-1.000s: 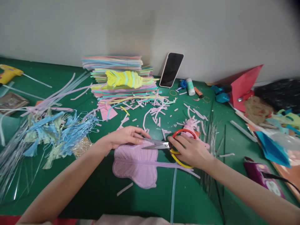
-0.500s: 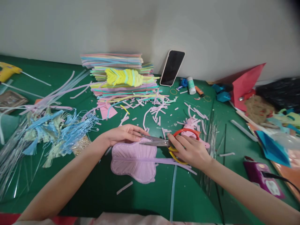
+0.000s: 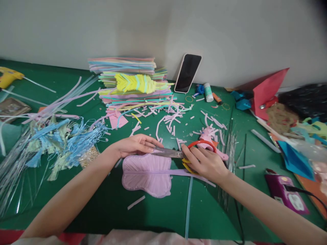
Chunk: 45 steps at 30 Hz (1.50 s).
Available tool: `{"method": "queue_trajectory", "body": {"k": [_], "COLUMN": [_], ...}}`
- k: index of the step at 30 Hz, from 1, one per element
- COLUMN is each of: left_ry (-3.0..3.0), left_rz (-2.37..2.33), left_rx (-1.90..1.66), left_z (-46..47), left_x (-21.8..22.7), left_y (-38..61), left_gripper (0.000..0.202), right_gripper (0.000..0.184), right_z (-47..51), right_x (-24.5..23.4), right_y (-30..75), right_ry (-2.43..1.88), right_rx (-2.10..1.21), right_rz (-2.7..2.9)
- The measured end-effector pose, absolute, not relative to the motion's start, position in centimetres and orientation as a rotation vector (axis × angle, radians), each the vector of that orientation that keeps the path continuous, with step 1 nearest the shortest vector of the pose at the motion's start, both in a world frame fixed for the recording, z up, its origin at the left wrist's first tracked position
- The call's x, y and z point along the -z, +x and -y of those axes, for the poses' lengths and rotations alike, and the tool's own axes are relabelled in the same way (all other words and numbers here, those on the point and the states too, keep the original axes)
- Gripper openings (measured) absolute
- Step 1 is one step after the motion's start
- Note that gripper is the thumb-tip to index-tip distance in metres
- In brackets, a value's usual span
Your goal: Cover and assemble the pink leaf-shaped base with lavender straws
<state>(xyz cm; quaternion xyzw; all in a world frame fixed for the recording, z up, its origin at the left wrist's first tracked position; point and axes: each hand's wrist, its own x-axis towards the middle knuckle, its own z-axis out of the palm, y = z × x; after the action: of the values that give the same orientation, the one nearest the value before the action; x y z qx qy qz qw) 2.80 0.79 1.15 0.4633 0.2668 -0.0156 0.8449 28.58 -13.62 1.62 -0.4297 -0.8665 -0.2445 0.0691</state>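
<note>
We are grasping scissors (image 3: 180, 154) in our right grip (image 3: 208, 164), blades (image 3: 166, 152) leftward, parallel to the worktop's near edge (image 3: 107, 223), lilac piece (image 3: 146, 180) nearside, left grip (image 3: 135, 144) unclear.

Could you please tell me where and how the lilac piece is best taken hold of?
Probably by its stem, close to the pleated part, pinched from the near side. The stem is narrow and sticks out to the right from the broad lilac piece, while the left hand and the scissors are at the far edge, with no hand along the near one.
</note>
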Motion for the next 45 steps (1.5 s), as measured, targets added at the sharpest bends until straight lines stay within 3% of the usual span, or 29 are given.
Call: {"method": "queue_trajectory", "body": {"k": [20,30,39,45], "left_ry": [0.964,0.833,0.836,0.818], "left_rz": [-0.577,-0.564,-0.619,-0.632], "left_rx": [0.02,0.013,0.024,0.004], "left_z": [-1.0,-0.7,-0.6,-0.6], "left_x": [-0.1,0.1,-0.5,-0.5], "left_y": [2.5,2.6,2.6,2.5], "left_gripper": [0.044,0.041,0.028,0.029], "right_gripper": [0.017,0.027,0.028,0.037], "right_z": [11.3,10.4,11.2,11.2], "right_x": [-2.7,-3.5,-2.6,-1.2], "right_y": [28.4,28.4,29.2,29.4], "right_ry": [-1.254,-1.194,-1.665,-2.184], "right_rx": [0.781,0.648,0.654,0.326], "right_rz": [2.689,2.636,2.322,2.299]}}
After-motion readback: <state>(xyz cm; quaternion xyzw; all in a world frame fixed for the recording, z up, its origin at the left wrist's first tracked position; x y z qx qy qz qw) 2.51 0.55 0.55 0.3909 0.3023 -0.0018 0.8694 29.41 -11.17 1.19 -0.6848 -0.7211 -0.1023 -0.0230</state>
